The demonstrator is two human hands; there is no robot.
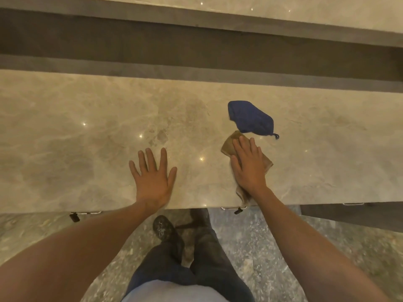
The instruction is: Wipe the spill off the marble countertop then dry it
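Note:
A beige marble countertop [76,131] runs across the view. My right hand [248,164] presses flat, fingers straight, on a tan cloth [227,146] near the front edge; the cloth sticks out beyond the fingertips and under the wrist. Just behind it lies a crumpled blue cloth [250,117], untouched. My left hand [152,177] rests flat on the bare marble with fingers spread, holding nothing. Darker damp-looking smears [160,136] mark the marble beyond the left hand.
A dark recessed ledge [196,51] runs behind the countertop, with a higher marble surface [283,16] beyond it. Metal drawer handles [233,208] show under the front edge. My legs and a shoe [165,232] stand on the speckled floor.

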